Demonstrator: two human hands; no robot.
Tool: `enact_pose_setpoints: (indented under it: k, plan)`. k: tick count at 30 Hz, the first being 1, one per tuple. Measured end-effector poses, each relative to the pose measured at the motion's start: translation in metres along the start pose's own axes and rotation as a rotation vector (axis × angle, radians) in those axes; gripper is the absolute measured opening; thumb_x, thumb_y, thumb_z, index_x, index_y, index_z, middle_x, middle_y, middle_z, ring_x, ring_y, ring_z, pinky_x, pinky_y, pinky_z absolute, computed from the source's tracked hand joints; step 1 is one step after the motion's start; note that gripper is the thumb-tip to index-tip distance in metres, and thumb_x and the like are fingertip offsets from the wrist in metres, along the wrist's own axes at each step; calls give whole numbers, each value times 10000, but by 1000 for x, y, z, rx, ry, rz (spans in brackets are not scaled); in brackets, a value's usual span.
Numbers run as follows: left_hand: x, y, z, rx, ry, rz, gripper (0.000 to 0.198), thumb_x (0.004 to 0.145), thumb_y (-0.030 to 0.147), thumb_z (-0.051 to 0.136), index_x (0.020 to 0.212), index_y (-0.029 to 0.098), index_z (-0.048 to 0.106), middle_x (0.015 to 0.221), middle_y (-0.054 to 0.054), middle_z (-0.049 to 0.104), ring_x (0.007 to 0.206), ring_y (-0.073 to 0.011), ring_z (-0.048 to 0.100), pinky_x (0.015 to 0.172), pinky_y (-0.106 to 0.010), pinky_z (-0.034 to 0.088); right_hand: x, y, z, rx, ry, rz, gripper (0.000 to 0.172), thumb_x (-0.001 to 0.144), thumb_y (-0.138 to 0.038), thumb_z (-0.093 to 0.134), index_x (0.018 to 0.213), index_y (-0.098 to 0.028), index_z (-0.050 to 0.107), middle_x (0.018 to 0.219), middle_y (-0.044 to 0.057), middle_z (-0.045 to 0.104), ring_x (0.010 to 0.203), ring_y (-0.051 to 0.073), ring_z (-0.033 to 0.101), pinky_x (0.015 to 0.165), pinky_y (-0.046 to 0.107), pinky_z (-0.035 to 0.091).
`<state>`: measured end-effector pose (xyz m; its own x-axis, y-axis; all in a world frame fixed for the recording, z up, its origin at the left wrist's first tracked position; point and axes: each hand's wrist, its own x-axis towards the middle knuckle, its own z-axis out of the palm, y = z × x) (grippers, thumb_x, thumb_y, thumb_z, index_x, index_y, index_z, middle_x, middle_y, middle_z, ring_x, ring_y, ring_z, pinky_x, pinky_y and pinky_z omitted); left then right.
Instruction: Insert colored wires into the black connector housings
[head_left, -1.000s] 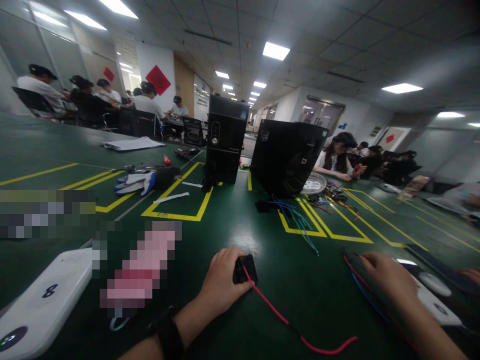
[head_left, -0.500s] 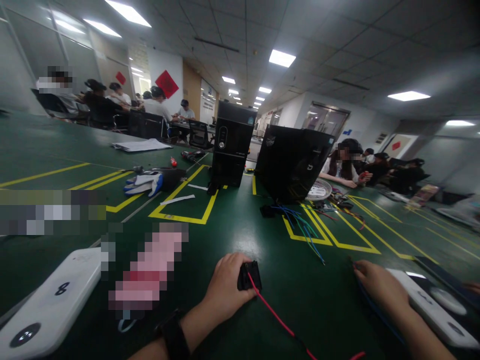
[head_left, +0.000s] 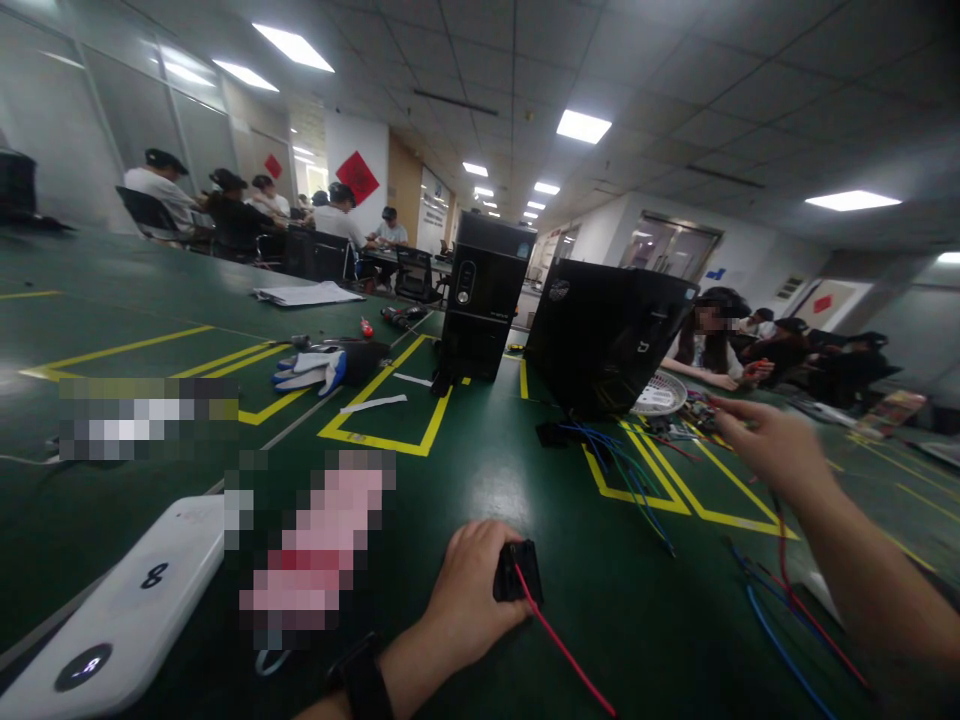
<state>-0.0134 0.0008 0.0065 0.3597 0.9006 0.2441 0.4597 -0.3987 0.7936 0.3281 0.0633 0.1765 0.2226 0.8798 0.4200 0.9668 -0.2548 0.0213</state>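
1. On my feed, I judged that the red wire [head_left: 559, 640] could work loose from the black block [head_left: 532, 577] if something tugged it.
2. The left hand [head_left: 476, 592] grasped the block over the bench [head_left: 487, 485].
3. The right hand [head_left: 780, 450] was well apart, its grip unclear to me.

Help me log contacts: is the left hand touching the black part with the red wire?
Touching. The head view shows the left hand curled around the left side of the black part, with no gap between them.
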Motion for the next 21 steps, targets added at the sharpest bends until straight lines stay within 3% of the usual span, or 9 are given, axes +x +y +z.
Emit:
enact_pose_setpoints:
  k: [3,8,13,21]
  plan:
    - [0,0,0,-9,-2,-2,425,571,209,773,936,240,558,968,-10,590,938,-246,511,826,-346,359,20,-56,26,59,-161,-145,321,926,-324,429,1124,-162,623,963,67,679,828,180,638,711,293,468]
    - [1,-1,1,-26,4,-2,423,565,190,778,924,234,558,956,-5,588,926,-236,505,818,-332,353,32,-116,86,63,-352,-294,209,906,-318,531,1030,-169,609,1059,47,621,907,178,606,796,358,502]
    - [3,-1,1,-29,-2,-15,434,545,171,783,911,226,557,944,-4,588,911,-234,504,808,-336,351,31,-130,117,11,-431,-329,214,904,-304,536,1065,-173,591,1092,56,600,933,185,597,798,368,501]
    - [4,-2,2,-21,11,-12,436,540,192,790,907,230,558,925,0,589,903,-235,507,817,-348,348,27,-128,127,-49,-421,-356,237,910,-303,525,1096,-167,576,1140,69,579,981,199,578,839,405,484]
